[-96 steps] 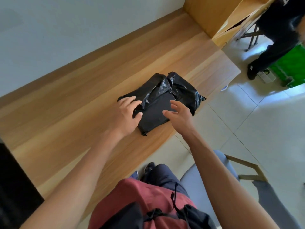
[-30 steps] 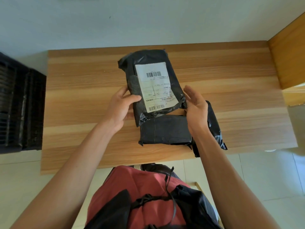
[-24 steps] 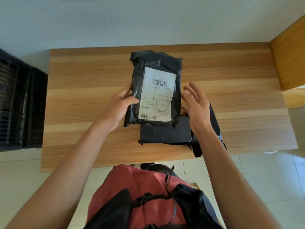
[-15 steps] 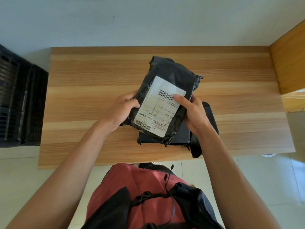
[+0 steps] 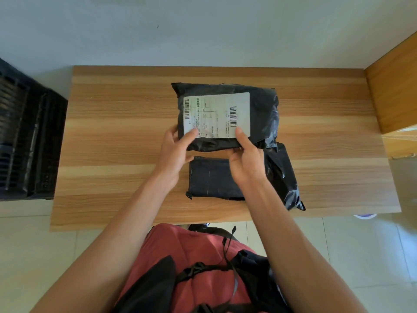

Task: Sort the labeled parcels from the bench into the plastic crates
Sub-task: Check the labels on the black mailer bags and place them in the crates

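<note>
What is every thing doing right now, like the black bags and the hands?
Black plastic parcel with white label: held up, label facing the camera, sealed.
Second black plastic parcel: lying flat on the bench, no label showing.
Left hand: gripping the labelled parcel's lower left edge.
Right hand: gripping its lower right edge.
Wooden bench: carrying the second parcel.
Black plastic crate: on the floor left of the bench; contents unclear.

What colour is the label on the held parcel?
White, with black barcodes, on the black parcel; the head view shows its label.
</note>
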Available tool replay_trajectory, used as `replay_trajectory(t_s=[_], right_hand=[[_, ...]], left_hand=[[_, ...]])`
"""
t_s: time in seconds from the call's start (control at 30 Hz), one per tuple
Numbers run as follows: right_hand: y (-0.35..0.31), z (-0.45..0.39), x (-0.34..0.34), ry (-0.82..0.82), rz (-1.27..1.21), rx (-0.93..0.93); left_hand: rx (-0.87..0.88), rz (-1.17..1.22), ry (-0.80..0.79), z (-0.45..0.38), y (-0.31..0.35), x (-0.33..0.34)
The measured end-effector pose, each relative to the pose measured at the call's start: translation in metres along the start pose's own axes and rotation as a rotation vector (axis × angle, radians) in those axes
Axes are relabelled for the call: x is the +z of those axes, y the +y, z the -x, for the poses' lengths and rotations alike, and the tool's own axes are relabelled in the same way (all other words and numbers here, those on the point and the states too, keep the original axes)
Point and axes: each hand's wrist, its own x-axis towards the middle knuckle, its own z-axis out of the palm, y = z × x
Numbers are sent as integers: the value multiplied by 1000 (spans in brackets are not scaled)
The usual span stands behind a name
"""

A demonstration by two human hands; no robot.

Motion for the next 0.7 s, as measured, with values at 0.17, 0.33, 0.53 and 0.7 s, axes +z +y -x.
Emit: replay_trajectory(t_s=[0.17, 0.33, 0.53, 0.7], right_hand=[[25, 6, 2, -75, 34, 96], [29, 12, -6, -148, 247, 140], [17, 13, -33, 39, 543, -7], [-9, 12, -30, -1, 1083, -357]], left_hand=[[21, 279, 151, 0, -2, 9], [101, 456, 157, -3, 8, -7], [207, 440, 259, -11, 18, -33], [210, 393, 256, -11, 21, -47]])
